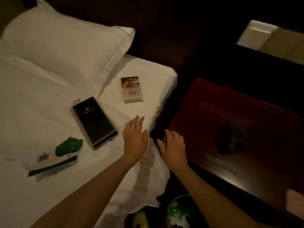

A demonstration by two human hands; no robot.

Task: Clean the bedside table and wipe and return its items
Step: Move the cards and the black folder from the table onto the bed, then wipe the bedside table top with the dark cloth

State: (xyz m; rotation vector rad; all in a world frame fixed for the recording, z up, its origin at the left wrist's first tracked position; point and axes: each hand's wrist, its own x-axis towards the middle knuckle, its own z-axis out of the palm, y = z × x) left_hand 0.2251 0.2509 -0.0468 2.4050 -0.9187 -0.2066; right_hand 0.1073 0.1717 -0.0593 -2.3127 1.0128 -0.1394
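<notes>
The bedside table [213, 102], a dark reddish wooden top, is shown at the right of the view, just beside the edge of the bed [32, 112]; only a dark crumpled cloth [232, 139] is seen resting on it, toward its middle, with a faint streak of what may be moisture near the front edge. The table's items are laid out on the white sheet to the left: a black folder [94, 120], its long axis running diagonally from upper left to lower right; a small printed card [132, 89] beyond it, below the pillow [65, 46]; and a green leaf-shaped piece [69, 146] with a flat leaflet [52, 165] nearest the lower left. The left hand [135, 137] is held over the sheet with fingers spread and nothing grasped, the folder's lower corner lying just to its left. The right hand [174, 145], likewise spread and empty, is poised over the dark gap between bed and table, with the cloth lying to its right. The cloth is judged nearer the right hand, the folder nearer the left. A bin [179, 211] with green and white contents is visible at the bottom edge.
</notes>
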